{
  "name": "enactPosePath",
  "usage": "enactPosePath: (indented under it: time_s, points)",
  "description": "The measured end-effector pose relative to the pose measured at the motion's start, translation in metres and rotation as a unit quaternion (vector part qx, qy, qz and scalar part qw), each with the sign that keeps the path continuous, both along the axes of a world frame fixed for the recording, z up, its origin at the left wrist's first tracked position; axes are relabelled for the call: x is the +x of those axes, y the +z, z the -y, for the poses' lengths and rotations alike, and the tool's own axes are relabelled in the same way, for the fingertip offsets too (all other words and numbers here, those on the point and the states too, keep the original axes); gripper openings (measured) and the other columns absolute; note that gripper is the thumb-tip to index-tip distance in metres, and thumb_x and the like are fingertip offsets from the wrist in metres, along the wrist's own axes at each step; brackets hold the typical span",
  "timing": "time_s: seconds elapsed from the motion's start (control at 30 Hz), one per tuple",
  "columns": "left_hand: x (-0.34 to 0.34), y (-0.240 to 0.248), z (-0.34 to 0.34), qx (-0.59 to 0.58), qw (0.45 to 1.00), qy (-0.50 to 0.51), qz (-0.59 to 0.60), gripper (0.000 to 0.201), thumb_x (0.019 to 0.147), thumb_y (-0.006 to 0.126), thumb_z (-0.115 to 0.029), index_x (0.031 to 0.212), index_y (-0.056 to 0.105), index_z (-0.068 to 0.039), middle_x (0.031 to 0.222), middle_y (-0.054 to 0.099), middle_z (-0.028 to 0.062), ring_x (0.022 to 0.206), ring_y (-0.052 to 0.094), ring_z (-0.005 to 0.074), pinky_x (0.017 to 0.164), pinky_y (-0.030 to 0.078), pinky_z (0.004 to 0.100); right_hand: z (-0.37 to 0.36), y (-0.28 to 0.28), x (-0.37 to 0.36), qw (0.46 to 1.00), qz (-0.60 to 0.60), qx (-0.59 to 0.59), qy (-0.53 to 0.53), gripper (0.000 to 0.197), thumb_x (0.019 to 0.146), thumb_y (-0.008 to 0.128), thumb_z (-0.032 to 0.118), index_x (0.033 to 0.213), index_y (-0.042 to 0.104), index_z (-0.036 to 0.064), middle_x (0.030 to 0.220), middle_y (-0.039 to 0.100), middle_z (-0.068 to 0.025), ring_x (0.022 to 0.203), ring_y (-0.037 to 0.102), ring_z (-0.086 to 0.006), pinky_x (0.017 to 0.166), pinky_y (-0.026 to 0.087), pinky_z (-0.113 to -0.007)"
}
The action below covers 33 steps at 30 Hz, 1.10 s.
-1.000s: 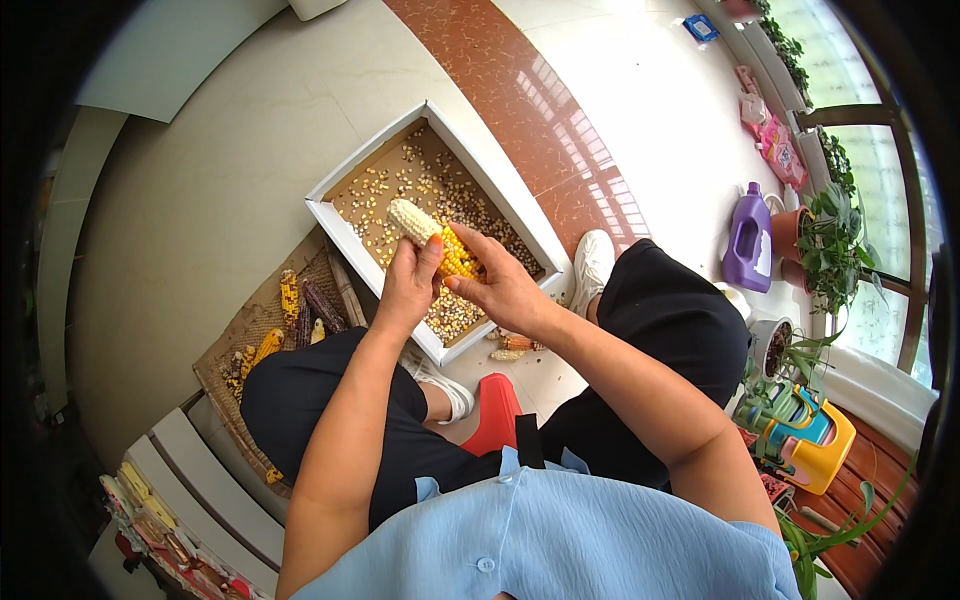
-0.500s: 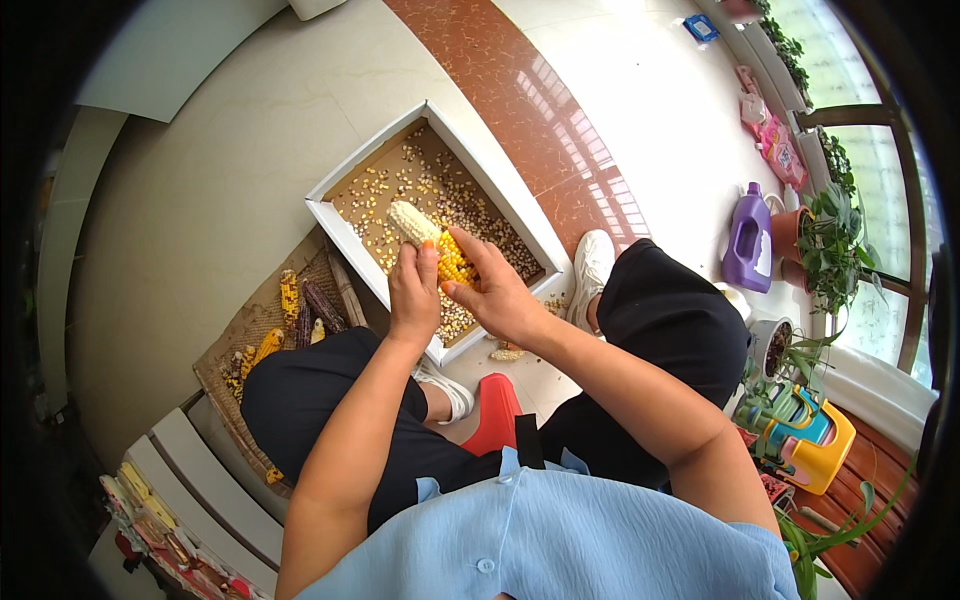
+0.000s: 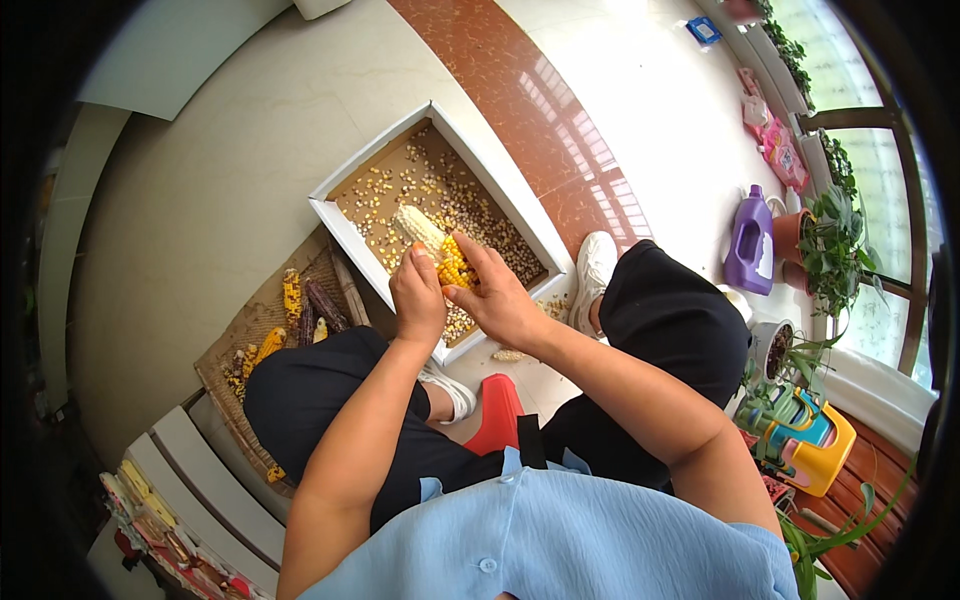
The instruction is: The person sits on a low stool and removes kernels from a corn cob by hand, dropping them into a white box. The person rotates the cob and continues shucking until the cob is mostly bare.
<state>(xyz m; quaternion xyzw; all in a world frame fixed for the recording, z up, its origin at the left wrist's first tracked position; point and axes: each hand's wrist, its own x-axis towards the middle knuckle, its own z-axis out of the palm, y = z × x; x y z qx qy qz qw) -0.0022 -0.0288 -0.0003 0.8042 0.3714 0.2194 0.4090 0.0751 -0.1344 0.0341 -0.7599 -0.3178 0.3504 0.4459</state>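
A corn cob (image 3: 424, 229) is held over a shallow white cardboard box (image 3: 497, 170). Its far end is stripped pale, while yellow kernels (image 3: 456, 268) still cover the part between my hands. My left hand (image 3: 418, 298) wraps the cob from the left, thumb pressing on it near the edge of the kernels. From the right, my right hand (image 3: 497, 298) grips the same cob, its fingers bent over the yellow kernels. Loose kernels (image 3: 400, 190) in yellow, white and dark shades lie scattered across the box's brown bottom. The cob's near end is hidden by my hands.
Left of the box, a woven tray (image 3: 225, 340) holds several yellow and dark corn cobs (image 3: 292, 297). A red stool (image 3: 497, 415) stands between my legs. A stripped cob piece (image 3: 508, 355) lies by the box. Rightward are a purple jug (image 3: 748, 243) and potted plants (image 3: 840, 245).
The cob and my left hand have shifted slightly right and toward me, and the left fingers are curled more tightly. My right hand keeps nearly the same place on the cob.
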Motion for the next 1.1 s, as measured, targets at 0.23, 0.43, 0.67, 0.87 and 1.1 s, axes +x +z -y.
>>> enactPosePath:
  time_s: [0.23,0.43,0.67,0.87,1.1]
  points:
    - [0.002,0.001,-0.01,0.069,0.996,-0.031,-0.049,0.026,0.093,0.043,-0.018,0.083,0.056,0.002,0.069,0.058,0.0215,0.065,0.057,0.0408,0.058,0.044,0.0469,0.0,0.008,0.006,0.999,-0.025,-0.044,0.0,0.064,0.084,0.064,0.016,0.137,0.032,0.0016,0.118,0.048,-0.0215,0.11,0.049,-0.031,0.094,0.04,-0.035]
    - [0.002,0.001,-0.017,-0.085,0.992,-0.019,-0.089,0.033,0.094,0.048,-0.026,0.076,0.055,0.001,0.065,0.057,0.0172,0.059,0.055,0.0363,0.056,0.043,0.0421,0.003,-0.013,0.012,0.998,-0.054,-0.042,-0.018,0.062,0.083,0.065,0.016,0.135,0.034,-0.0011,0.119,0.05,-0.0227,0.111,0.051,-0.0292,0.096,0.04,-0.034]
    - [0.002,-0.005,-0.021,-0.143,0.985,-0.036,-0.087,0.04,0.091,0.052,-0.034,0.073,0.057,0.001,0.076,0.059,0.0156,0.078,0.056,0.0303,0.073,0.042,0.0405,0.004,-0.014,0.015,0.997,-0.046,-0.06,-0.015,0.062,0.083,0.065,0.015,0.134,0.034,-0.0014,0.119,0.051,-0.0215,0.109,0.052,-0.026,0.093,0.041,-0.033]
    - [0.001,-0.006,-0.022,-0.058,0.991,-0.072,-0.095,0.035,0.089,0.057,-0.031,0.073,0.057,0.0,0.08,0.059,0.0141,0.082,0.052,0.0312,0.077,0.04,0.0413,0.006,-0.027,0.016,0.992,-0.121,-0.026,-0.025,0.061,0.085,0.065,0.015,0.135,0.034,-0.0009,0.117,0.053,-0.0161,0.104,0.053,-0.0189,0.09,0.043,-0.029]
    - [0.002,-0.003,-0.021,-0.04,0.997,-0.046,-0.045,0.033,0.087,0.061,-0.031,0.08,0.054,0.001,0.076,0.058,0.011,0.073,0.053,0.0253,0.069,0.042,0.0369,0.007,-0.023,0.02,0.996,-0.083,-0.02,-0.03,0.059,0.086,0.063,0.014,0.136,0.034,0.0002,0.116,0.054,-0.0108,0.101,0.052,-0.0143,0.086,0.045,-0.026]
